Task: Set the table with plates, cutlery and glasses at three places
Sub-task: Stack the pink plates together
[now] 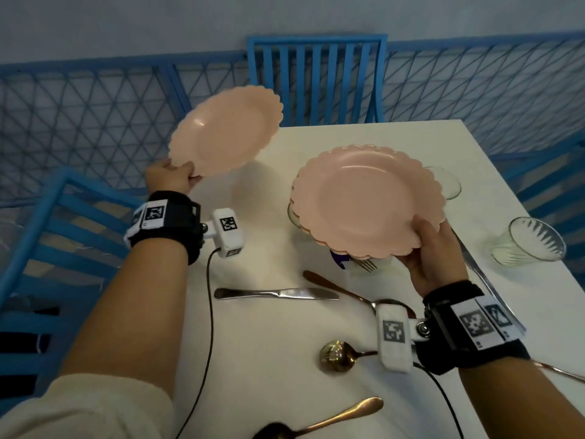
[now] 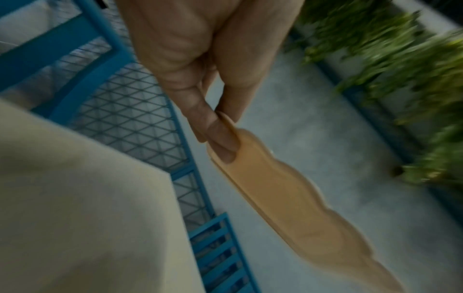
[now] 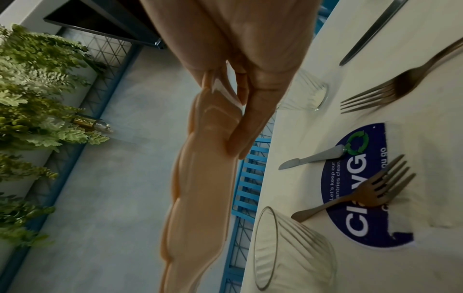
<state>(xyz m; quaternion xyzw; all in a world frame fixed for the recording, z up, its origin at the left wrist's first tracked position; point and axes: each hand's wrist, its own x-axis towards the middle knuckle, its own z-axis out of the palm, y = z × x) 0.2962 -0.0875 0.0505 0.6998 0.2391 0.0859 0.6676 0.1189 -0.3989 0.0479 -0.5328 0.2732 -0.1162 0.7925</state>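
Observation:
My left hand pinches the rim of one pink scalloped plate, tilted in the air over the table's far left corner; the left wrist view shows that plate edge-on. My right hand grips the near rim of a stack of pink plates held above the white table; the stack appears edge-on in the right wrist view. A ribbed glass stands at the right. A knife, gold spoons and forks lie on the table.
Blue slatted chairs stand at the far side and the left. A blue mesh fence runs behind. A round blue sticker lies under the cutlery. Other glasses sit partly hidden behind the stack. Green plants line the wall.

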